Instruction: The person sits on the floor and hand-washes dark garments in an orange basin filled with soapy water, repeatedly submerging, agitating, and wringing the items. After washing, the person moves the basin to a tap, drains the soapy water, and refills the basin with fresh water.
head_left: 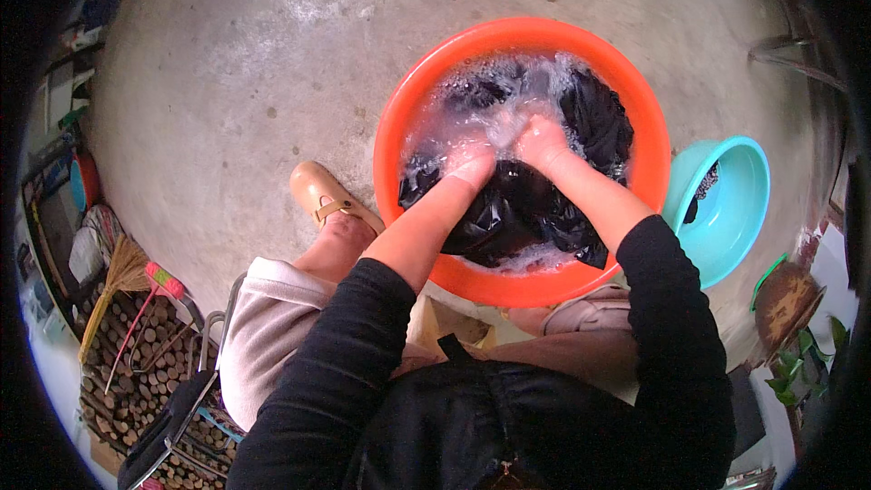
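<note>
An orange basin (392, 127) on the floor holds sudsy water and dark, wet black cloth (517, 195). Both forearms reach into it, black sleeves pushed up toward the elbows. My left hand (470, 161) is closed on the black cloth near the basin's middle, its fingertips hidden by suds. Beside it and slightly farther away, my right hand (543, 138) is curled around the cloth as well, partly covered by foam. A pale patch between the hands is too blurred to name. More black fabric bulges out of the water along the basin's right side.
A turquoise basin (739, 218) with a dark patterned cloth stands against the orange one on the right. At left are a straw broom (113, 286), stacked logs (136, 381) and a metal chair frame (218, 327). A plant (798, 367) is at lower right.
</note>
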A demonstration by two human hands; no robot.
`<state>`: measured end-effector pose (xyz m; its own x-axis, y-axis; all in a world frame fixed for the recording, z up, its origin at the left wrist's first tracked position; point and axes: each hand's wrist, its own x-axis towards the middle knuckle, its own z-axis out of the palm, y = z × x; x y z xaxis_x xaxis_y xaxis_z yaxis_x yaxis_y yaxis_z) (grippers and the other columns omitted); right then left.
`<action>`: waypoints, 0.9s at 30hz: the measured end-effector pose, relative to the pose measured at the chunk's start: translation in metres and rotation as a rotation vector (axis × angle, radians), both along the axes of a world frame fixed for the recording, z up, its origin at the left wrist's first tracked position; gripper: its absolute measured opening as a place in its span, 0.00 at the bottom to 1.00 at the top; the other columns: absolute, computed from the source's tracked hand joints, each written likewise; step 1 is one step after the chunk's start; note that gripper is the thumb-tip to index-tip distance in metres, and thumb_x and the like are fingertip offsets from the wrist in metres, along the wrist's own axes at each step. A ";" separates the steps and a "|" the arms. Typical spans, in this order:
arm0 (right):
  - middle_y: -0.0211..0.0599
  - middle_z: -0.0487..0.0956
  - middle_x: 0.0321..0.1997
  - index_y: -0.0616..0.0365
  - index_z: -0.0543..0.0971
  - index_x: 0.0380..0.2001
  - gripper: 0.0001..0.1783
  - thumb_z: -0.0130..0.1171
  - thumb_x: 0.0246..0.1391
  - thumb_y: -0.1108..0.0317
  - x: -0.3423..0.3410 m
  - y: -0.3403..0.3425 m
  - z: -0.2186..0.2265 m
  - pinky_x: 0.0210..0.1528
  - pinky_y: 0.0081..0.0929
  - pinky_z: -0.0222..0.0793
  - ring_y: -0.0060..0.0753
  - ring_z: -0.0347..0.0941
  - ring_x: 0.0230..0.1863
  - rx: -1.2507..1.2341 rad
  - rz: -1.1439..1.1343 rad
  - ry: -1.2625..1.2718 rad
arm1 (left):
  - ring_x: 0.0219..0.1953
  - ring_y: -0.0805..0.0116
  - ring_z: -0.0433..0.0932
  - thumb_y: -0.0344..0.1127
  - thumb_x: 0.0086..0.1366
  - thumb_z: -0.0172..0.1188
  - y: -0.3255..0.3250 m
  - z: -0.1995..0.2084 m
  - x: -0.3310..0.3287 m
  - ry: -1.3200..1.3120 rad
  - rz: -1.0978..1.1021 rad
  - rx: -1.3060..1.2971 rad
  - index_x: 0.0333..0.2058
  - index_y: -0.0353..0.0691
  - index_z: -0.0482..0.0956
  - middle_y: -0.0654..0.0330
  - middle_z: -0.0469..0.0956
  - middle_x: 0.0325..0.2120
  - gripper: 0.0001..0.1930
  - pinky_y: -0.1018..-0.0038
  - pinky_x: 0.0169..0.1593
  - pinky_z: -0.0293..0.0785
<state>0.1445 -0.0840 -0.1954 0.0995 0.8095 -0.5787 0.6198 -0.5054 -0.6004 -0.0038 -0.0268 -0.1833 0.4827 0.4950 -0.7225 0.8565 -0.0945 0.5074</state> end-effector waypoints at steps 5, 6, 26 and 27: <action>0.49 0.82 0.49 0.56 0.83 0.45 0.23 0.50 0.59 0.51 0.008 0.033 0.003 0.57 0.48 0.69 0.51 0.77 0.52 0.052 0.295 -0.449 | 0.59 0.48 0.72 0.48 0.67 0.55 0.025 -0.030 0.018 -0.160 0.336 0.329 0.56 0.39 0.75 0.47 0.73 0.58 0.25 0.59 0.63 0.65; 0.51 0.83 0.45 0.56 0.84 0.40 0.21 0.52 0.57 0.53 0.004 0.036 0.009 0.54 0.50 0.71 0.53 0.79 0.50 0.082 0.109 -0.410 | 0.58 0.48 0.73 0.47 0.66 0.56 0.028 -0.033 0.019 -0.218 0.352 0.381 0.55 0.38 0.76 0.47 0.74 0.57 0.24 0.60 0.63 0.66; 0.53 0.52 0.75 0.48 0.63 0.68 0.36 0.58 0.56 0.57 -0.016 -0.065 0.078 0.74 0.51 0.45 0.58 0.48 0.74 0.449 0.224 -0.589 | 0.61 0.37 0.64 0.38 0.59 0.64 -0.047 0.100 -0.018 -0.496 -0.036 0.690 0.57 0.32 0.68 0.36 0.62 0.61 0.29 0.54 0.64 0.62; 0.52 0.49 0.76 0.48 0.63 0.68 0.36 0.56 0.56 0.59 -0.022 -0.074 0.075 0.75 0.52 0.39 0.54 0.44 0.76 0.443 0.252 -0.536 | 0.65 0.36 0.59 0.40 0.57 0.66 -0.044 0.089 -0.022 -0.413 -0.169 0.595 0.66 0.32 0.57 0.32 0.50 0.67 0.41 0.57 0.67 0.60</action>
